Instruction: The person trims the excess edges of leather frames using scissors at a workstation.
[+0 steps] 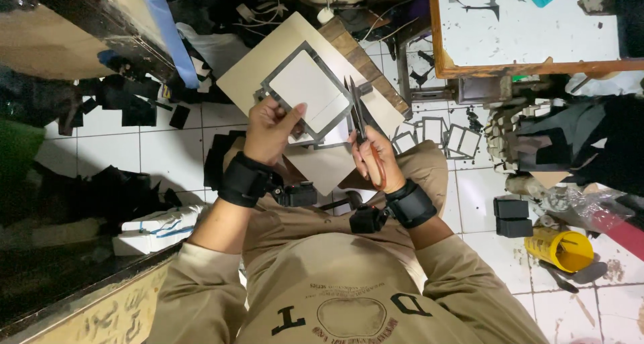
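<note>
Floor: white tiled floor [168, 153], cut frames scattered at 3 o'clock.
Left hand [270, 130]: fingers pinch grey-bordered white rectangular card [307, 92].
Right hand [373, 157]: fingers closed around orange-handled metal scissors [356, 109], blades at the card's 3 o'clock edge.

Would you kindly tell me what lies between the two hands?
In the head view, scissors held by the right hand stand between it and the left hand, beside the grey-framed card.

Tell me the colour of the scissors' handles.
Reddish-orange, on the scissors in the right hand; seen in the head view.
</note>
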